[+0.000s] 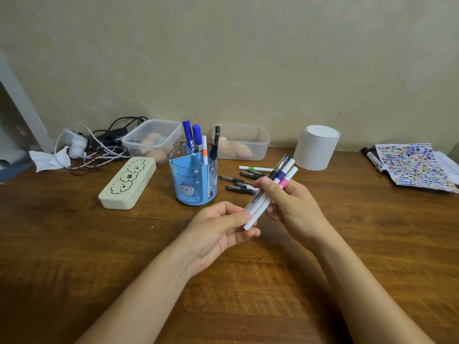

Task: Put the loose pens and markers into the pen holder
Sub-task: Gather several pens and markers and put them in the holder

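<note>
Pens (270,192) bunched in both hands — right hand (293,207) fingers wrapped around the middle, left hand (221,232) pinching the lower ends. Long axis tilts up and away to the right; pen holder (193,180) sits just beyond the left fingertips — left's closer.
</note>
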